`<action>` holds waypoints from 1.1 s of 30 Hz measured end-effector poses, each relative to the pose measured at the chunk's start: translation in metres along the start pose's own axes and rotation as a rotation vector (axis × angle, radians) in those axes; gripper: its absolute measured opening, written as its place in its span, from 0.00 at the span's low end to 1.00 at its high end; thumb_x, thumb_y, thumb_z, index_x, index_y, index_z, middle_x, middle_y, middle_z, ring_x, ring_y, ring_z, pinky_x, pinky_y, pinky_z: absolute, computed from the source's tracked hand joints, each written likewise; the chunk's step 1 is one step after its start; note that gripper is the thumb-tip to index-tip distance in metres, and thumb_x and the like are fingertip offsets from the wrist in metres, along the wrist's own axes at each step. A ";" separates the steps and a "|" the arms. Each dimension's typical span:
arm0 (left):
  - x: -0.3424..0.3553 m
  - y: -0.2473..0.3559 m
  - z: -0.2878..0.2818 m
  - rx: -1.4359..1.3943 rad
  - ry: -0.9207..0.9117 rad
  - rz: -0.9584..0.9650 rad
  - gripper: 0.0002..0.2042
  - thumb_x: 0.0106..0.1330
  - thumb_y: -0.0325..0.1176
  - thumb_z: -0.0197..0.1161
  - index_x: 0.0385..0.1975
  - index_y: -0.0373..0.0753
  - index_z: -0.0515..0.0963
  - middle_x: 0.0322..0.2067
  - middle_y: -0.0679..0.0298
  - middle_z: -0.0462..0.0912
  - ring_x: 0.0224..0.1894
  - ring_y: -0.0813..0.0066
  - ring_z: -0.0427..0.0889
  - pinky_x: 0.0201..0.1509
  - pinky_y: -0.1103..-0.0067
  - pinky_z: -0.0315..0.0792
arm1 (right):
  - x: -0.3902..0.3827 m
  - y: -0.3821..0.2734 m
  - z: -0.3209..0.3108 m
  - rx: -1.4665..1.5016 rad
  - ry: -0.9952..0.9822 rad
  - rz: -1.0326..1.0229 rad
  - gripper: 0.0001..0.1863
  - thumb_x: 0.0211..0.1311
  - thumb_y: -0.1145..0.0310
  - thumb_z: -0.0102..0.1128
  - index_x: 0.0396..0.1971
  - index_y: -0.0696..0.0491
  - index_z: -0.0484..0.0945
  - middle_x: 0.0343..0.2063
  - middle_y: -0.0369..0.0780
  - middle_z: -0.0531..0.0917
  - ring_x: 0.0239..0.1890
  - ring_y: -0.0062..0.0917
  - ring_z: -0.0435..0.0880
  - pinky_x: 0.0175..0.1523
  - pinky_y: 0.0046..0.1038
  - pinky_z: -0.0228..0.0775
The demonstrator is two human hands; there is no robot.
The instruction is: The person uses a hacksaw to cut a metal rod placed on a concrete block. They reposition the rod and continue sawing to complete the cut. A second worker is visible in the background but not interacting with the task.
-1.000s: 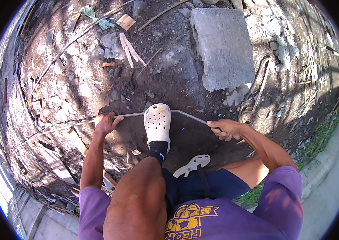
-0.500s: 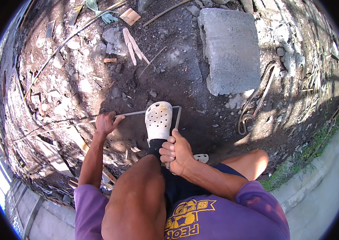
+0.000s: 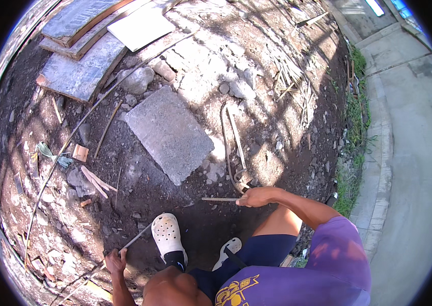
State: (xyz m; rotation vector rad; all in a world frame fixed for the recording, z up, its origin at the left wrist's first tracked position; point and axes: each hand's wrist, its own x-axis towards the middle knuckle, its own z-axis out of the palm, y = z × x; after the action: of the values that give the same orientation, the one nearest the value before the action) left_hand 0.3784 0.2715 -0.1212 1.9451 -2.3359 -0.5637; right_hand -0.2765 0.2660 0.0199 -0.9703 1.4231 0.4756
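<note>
My left hand (image 3: 115,261) is closed on a long thin metal rod (image 3: 137,235) at the lower left, whose upper end reaches my white perforated clog (image 3: 165,232). To the right, my right hand (image 3: 251,198) grips a short ribbed rod piece (image 3: 215,199), held level, with a visible gap between it and the long rod. My other white clog (image 3: 226,252) is lower down, partly behind my dark shorts. Just beyond my right hand lie bent metal bars (image 3: 228,143) on the dark soil.
A rough concrete slab (image 3: 170,135) lies ahead. Stacked boards (image 3: 78,71) and a white panel (image 3: 139,28) sit at upper left. Long sticks, rocks, wood scraps and a teal bundle (image 3: 60,158) litter the dirt. A grass strip (image 3: 353,173) borders a concrete path (image 3: 409,168) at the right.
The view has swung toward the path. The rod, bent round my clog half a second ago, now appears as two separate pieces; my right hand has moved outward with the short one.
</note>
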 end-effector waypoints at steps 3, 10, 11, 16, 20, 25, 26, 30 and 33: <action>-0.001 0.003 -0.007 0.021 -0.052 -0.048 0.28 0.67 0.55 0.67 0.19 0.34 0.73 0.21 0.41 0.78 0.28 0.34 0.80 0.32 0.51 0.70 | -0.035 0.002 0.027 0.356 -0.106 -0.165 0.33 0.78 0.36 0.46 0.34 0.54 0.81 0.20 0.31 0.66 0.25 0.20 0.64 0.34 0.30 0.58; -0.022 -0.029 -0.071 -0.109 -0.409 -0.323 0.36 0.76 0.57 0.58 0.67 0.25 0.71 0.62 0.37 0.78 0.66 0.43 0.76 0.71 0.62 0.70 | -0.144 0.037 -0.042 0.404 0.828 0.010 0.18 0.71 0.53 0.68 0.42 0.54 0.88 0.31 0.41 0.88 0.32 0.23 0.82 0.42 0.32 0.74; -0.018 -0.035 -0.076 -0.085 -0.451 -0.314 0.36 0.77 0.57 0.58 0.67 0.26 0.72 0.62 0.38 0.78 0.66 0.42 0.76 0.71 0.62 0.70 | -0.159 0.046 -0.069 0.310 1.166 -0.043 0.17 0.69 0.54 0.70 0.43 0.54 0.87 0.32 0.43 0.87 0.34 0.26 0.83 0.43 0.33 0.74; 0.001 -0.035 -0.083 0.006 -0.528 -0.387 0.36 0.78 0.59 0.53 0.70 0.31 0.71 0.64 0.42 0.78 0.69 0.42 0.74 0.72 0.63 0.69 | -0.187 0.064 -0.121 0.263 2.419 -0.284 0.12 0.73 0.63 0.66 0.41 0.58 0.81 0.48 0.45 0.82 0.51 0.34 0.80 0.57 0.37 0.73; 0.033 -0.003 -0.108 0.018 -0.424 -0.304 0.32 0.78 0.57 0.55 0.67 0.33 0.72 0.58 0.43 0.80 0.61 0.44 0.77 0.64 0.62 0.71 | -0.125 0.052 -0.064 0.219 2.234 -0.401 0.08 0.74 0.70 0.62 0.39 0.60 0.81 0.49 0.45 0.81 0.48 0.28 0.80 0.53 0.30 0.73; 0.087 0.048 -0.165 0.184 0.066 0.244 0.20 0.78 0.47 0.60 0.34 0.36 0.86 0.25 0.50 0.82 0.28 0.47 0.80 0.32 0.58 0.73 | -0.050 0.057 -0.034 0.643 2.176 -0.360 0.06 0.73 0.71 0.64 0.40 0.59 0.80 0.46 0.42 0.82 0.43 0.25 0.81 0.50 0.29 0.74; 0.097 0.060 -0.177 0.217 0.114 0.186 0.20 0.78 0.46 0.59 0.29 0.35 0.82 0.22 0.49 0.79 0.25 0.46 0.77 0.30 0.57 0.71 | -0.044 0.057 -0.033 0.790 2.109 -0.362 0.07 0.74 0.70 0.64 0.40 0.58 0.80 0.44 0.41 0.83 0.41 0.24 0.81 0.48 0.29 0.73; 0.143 0.115 -0.217 0.097 0.131 0.110 0.23 0.77 0.52 0.59 0.38 0.35 0.86 0.30 0.40 0.83 0.29 0.50 0.83 0.37 0.54 0.72 | -0.040 0.046 -0.040 1.061 1.779 -0.462 0.06 0.74 0.70 0.64 0.40 0.57 0.81 0.41 0.38 0.83 0.38 0.20 0.79 0.45 0.26 0.72; 0.185 0.167 -0.212 0.005 0.333 0.238 0.25 0.78 0.43 0.58 0.20 0.31 0.68 0.14 0.48 0.65 0.17 0.52 0.60 0.26 0.56 0.53 | -0.034 0.029 -0.049 0.982 1.728 -0.646 0.04 0.72 0.72 0.64 0.39 0.57 0.81 0.38 0.38 0.82 0.37 0.21 0.78 0.44 0.26 0.71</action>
State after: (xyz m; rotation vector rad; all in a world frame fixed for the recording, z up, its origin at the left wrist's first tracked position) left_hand 0.2395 0.0663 0.0919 1.5825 -2.3030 -0.1977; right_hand -0.3334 0.2528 0.0509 -0.8043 2.1630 -1.8290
